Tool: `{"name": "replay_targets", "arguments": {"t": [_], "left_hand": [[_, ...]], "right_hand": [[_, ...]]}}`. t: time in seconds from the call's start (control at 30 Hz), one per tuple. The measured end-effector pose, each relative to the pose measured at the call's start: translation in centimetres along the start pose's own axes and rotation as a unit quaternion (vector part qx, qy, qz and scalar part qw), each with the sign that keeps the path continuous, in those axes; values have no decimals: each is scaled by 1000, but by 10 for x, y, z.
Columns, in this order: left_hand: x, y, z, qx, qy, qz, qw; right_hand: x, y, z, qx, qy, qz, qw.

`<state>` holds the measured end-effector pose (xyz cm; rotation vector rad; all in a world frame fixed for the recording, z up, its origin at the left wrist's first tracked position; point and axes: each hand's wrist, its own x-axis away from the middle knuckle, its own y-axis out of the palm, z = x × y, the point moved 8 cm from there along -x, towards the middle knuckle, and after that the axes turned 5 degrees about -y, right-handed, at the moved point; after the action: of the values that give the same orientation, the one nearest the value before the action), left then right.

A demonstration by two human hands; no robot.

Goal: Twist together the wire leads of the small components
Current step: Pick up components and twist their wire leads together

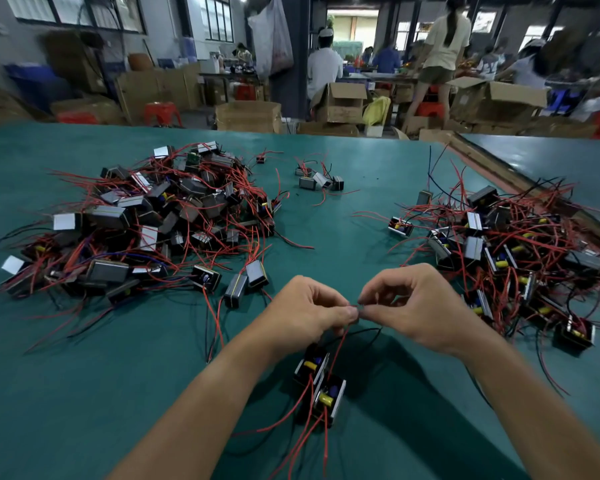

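Two small black components (321,382) with yellow and blue parts lie side by side on the green table (118,368), below my hands. Red and black wire leads (338,348) rise from them to my fingers. My left hand (305,313) pinches the lead ends between thumb and forefinger. My right hand (409,306) pinches the same ends from the right, fingertips touching the left hand's. The joint itself is hidden between the fingertips.
A big heap of components with red leads (146,220) fills the left of the table, another heap (506,251) the right. A few loose ones (317,181) lie farther back. Beyond the table are cardboard boxes (248,116), red stools and people working.
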<state>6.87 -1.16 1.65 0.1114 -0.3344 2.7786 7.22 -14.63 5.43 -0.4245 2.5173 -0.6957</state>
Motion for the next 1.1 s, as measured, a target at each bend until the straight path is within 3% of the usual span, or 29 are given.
{"name": "replay_targets", "arguments": {"t": [0.4, 0.47, 0.57, 0.63, 0.7, 0.9, 1.1], "left_hand": [[0, -4, -3, -38, 15, 43, 998], [2, -5, 3, -105, 51, 72, 991], [10, -1, 22, -223, 159, 124, 954], [14, 0, 27, -240, 187, 136, 943], [11, -3, 21, -202, 161, 133, 957], [2, -14, 8, -57, 66, 124, 988], [1, -12, 7, -17, 36, 99, 994]], "right_hand": [[3, 3, 4, 2, 53, -10, 999], [2, 5, 10, -8, 96, -9, 995], [6, 6, 28, -128, 221, 5, 967], [10, 10, 31, -177, 257, -14, 950], [10, 11, 28, -189, 238, -15, 952], [2, -3, 5, -161, 71, 54, 983], [1, 2, 0, -88, 20, 31, 995]]}}
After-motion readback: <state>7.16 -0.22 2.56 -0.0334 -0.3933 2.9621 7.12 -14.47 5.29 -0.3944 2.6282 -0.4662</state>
